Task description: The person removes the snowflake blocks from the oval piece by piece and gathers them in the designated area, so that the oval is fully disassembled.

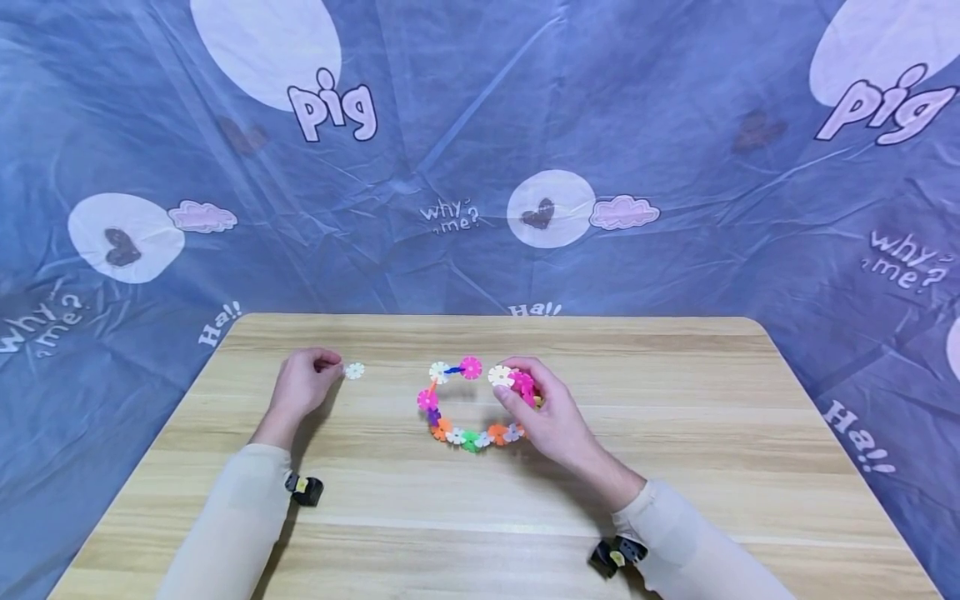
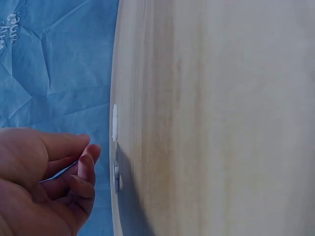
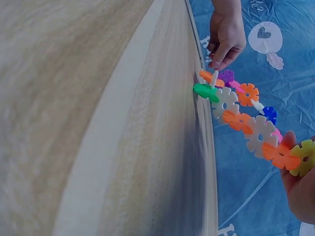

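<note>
My right hand (image 1: 553, 421) holds a ring-shaped chain of notched plastic snowflake discs (image 1: 470, 441), linked in pink, white, orange, green, purple, blue and yellow. A gap parts a pink disc (image 1: 470, 367) from a cream-white disc (image 1: 501, 376) by my right thumb. In the right wrist view the chain (image 3: 260, 137) slants away from the right hand (image 3: 301, 196). My left hand (image 1: 303, 385) is over the table's far left, fingertips beside a loose white disc (image 1: 355, 371). In the left wrist view, thumb and bent fingers (image 2: 86, 169) come close together with nothing visible between them.
The wooden table (image 1: 420, 533) has a far edge against a blue printed cloth (image 1: 450, 150). In the left wrist view a white disc (image 2: 115, 123) and a second small pale piece (image 2: 116, 178) lie near the edge, seen side-on.
</note>
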Demonstrator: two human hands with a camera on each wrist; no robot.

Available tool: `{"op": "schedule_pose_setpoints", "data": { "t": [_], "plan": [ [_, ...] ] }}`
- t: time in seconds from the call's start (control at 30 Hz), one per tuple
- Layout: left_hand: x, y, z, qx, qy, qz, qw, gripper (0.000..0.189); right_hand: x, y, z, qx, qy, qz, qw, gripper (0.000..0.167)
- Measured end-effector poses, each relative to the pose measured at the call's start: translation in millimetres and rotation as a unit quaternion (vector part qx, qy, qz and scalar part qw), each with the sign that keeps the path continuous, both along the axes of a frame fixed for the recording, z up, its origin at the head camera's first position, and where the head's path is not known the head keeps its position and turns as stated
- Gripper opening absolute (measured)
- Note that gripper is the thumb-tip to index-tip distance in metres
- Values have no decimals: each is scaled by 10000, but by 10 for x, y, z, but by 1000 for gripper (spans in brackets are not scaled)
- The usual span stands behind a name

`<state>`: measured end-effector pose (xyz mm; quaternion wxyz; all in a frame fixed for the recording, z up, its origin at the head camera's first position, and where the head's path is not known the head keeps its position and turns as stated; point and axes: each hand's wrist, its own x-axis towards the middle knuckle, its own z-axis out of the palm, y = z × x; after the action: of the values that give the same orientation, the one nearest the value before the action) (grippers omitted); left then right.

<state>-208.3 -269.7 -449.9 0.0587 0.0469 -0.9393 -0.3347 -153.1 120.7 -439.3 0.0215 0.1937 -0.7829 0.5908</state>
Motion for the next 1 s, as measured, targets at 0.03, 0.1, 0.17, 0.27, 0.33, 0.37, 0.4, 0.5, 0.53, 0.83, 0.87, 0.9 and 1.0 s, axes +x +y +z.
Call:
{"op": "schedule_pose_setpoints", "data": {
  "t": [0.03,0.1,0.17,0.27,0.33,0.37,0.4,0.5,0.53,0.83,0.87,0.9,1.0],
  "plan": [
    [15,4,3,16,39,-23,10000,19,0,0,0,4,19,2,10000,35],
    [46,16,7,71,86,-64,9999,20,0,0,2,19,40,2,10000,34],
    [79,42,17,190,89,-97,9997,22,-1,0,3,29,37,-1,10000,34],
    [120,96,37,338,130,-183,9992,24,-2,0,6,75,64,-13,10000,33],
    [144,141,54,410,195,-279,9986,25,-2,-1,8,101,95,-24,9999,33],
    [155,163,65,423,222,-332,9983,25,-1,-2,10,111,108,-26,9999,33],
    [164,184,74,424,250,-390,9980,25,-1,-2,11,123,124,-30,9998,33],
    [189,241,103,412,274,-516,9974,25,-1,-3,11,123,108,-35,9999,33],
    [196,259,111,408,269,-543,9973,25,-1,-2,10,121,93,-40,9999,33],
    [241,453,173,651,389,-767,9942,21,-3,5,0,119,29,-53,9999,35],
    [251,479,182,654,400,-778,9940,21,-2,5,1,115,22,-43,9999,35],
    [257,503,187,644,405,-789,9940,21,-1,6,2,112,20,-32,9999,34],
    [286,580,217,659,459,-825,9933,22,3,7,5,102,25,-4,9999,34]
  ]
}}
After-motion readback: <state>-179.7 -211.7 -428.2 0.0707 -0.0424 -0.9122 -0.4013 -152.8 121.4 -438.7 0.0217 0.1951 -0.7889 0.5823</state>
